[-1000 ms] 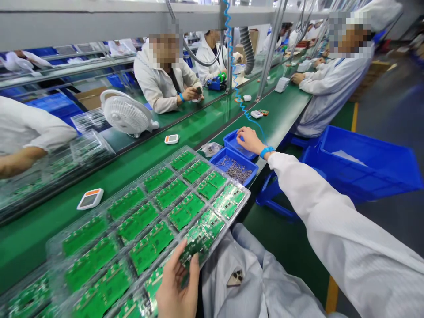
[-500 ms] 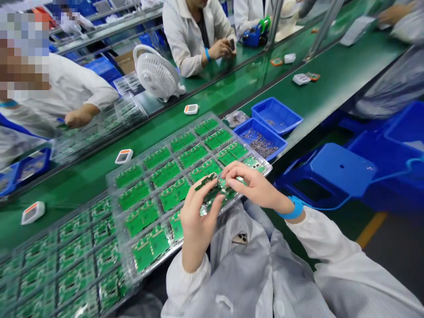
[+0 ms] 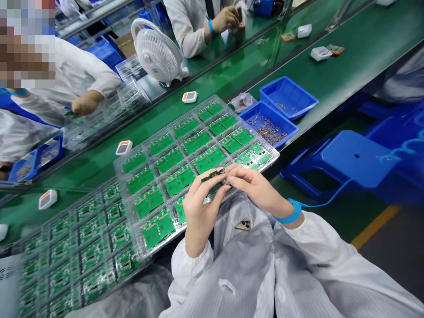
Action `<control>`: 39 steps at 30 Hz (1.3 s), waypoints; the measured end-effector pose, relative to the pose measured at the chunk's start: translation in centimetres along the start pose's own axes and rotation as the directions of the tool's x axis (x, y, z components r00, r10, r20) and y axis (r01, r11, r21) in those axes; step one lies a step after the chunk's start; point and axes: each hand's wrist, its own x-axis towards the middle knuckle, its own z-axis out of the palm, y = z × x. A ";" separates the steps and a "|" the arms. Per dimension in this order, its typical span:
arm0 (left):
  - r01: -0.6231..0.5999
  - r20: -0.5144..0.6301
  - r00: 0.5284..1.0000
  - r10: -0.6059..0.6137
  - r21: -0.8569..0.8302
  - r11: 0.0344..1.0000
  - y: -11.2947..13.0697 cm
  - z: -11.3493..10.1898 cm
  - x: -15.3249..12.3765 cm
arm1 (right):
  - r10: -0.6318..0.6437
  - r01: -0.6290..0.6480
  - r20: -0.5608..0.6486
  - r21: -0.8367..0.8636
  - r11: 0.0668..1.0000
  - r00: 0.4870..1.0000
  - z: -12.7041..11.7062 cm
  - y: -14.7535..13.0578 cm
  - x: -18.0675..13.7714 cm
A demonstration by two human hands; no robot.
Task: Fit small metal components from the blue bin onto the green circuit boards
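Between the thumb and fingers of my left hand [image 3: 202, 205] a small green circuit board [image 3: 212, 175] is held tilted on edge, above the near side of a clear plastic tray [image 3: 132, 229]. My right hand [image 3: 258, 187] is closed at the board's right end, its fingertips pressed against it and close to my left fingertips. Whether a small part is also between the right fingers is hidden. Rows of green circuit boards [image 3: 180, 179] lie in the tray's compartments. One board [image 3: 253, 155] at the tray's right corner shows a different, paler pattern.
Blue bins [image 3: 270, 128] with small metal parts stand beyond the tray's right end, beside a plastic bag [image 3: 243, 101]. Another tray of boards [image 3: 94, 251] lies left. White-and-orange devices [image 3: 190, 97] sit on the green belt. A white fan [image 3: 159, 53] and co-workers [image 3: 86, 84] are across; a blue stool [image 3: 357, 154] stands right.
My hands have drawn closer together around the circuit board, and my right fingers have closed in at its end. The view has shifted, uncovering the board at the tray's right corner.
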 end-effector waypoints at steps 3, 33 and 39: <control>0.018 0.009 1.000 -0.018 -0.005 1.000 -0.1 -0.1 0.0 | 0.015 -0.015 0.000 0.021 1.000 1.000 0.1 0.2 -0.2; 0.490 0.077 0.763 -0.641 -0.716 0.498 -1.3 2.2 -1.7 | -0.455 0.358 -0.061 -0.529 0.770 0.888 1.7 1.8 -0.5; 0.460 0.020 0.770 -0.638 -0.710 0.533 -1.0 2.2 -1.7 | -0.518 0.378 -0.066 -0.604 0.701 0.853 2.3 1.6 -0.3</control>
